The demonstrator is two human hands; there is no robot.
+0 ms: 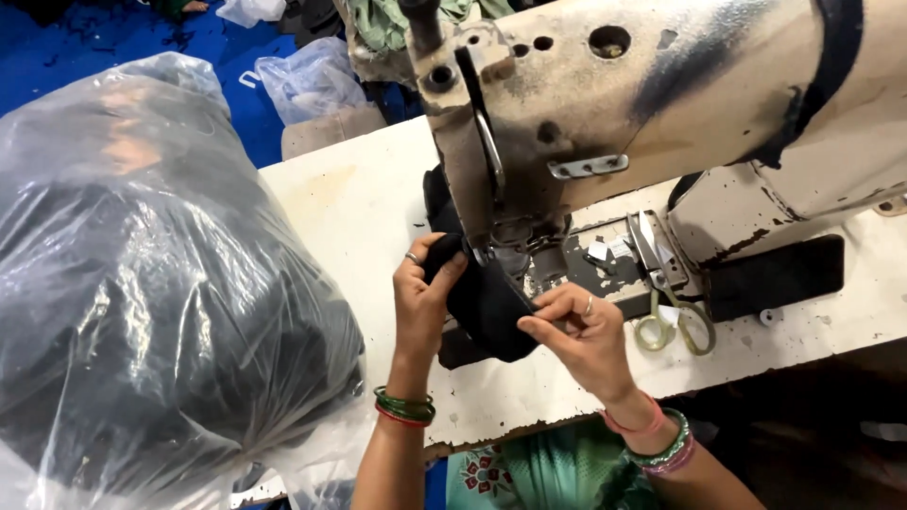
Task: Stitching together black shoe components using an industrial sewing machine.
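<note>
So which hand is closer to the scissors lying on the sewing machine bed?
Right. The right hand pinches the black fabric just left of the scissors; the left hand grips the fabric's far side, farther away.

Matt black cloth (487,307) — chipped painted-metal machine (661,85)

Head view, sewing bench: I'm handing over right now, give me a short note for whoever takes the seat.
Left hand: gripping the far edge of the black fabric piece, close to the presser foot.
Right hand: pinching the near edge of the same piece between thumb and fingers.
Fabric lies folded on the bed of the worn sewing machine, partly under the foot. Whether any seam is sewn cannot be told.
Scissors with yellow-green handles lie on the bed, right of the needle area.
A big clear plastic bag of dark cloth sits left of the white table.
Left: the stitching itself, it seems.
</note>
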